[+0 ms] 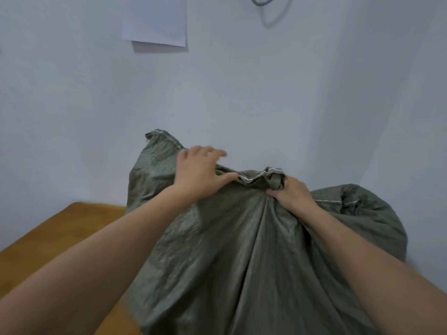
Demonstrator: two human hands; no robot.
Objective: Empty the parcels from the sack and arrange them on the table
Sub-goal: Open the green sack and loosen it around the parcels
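A large grey-green woven sack [229, 250] fills the lower middle of the view, standing bulky over the wooden table [48, 238]. Its hemmed top edge is bunched between my hands. My right hand [290, 192] grips a gathered fold of the sack's top in a fist. My left hand [200, 170] lies on the sack's upper left part, fingers spread and slightly blurred, thumb touching the hem. No parcels show; the sack's inside is hidden.
A pale wall rises close behind the sack. A white sheet of paper [156, 20] hangs on it at the upper left, and a grey cable loop [273, 10] hangs at the top. The table's bare wood shows at the lower left.
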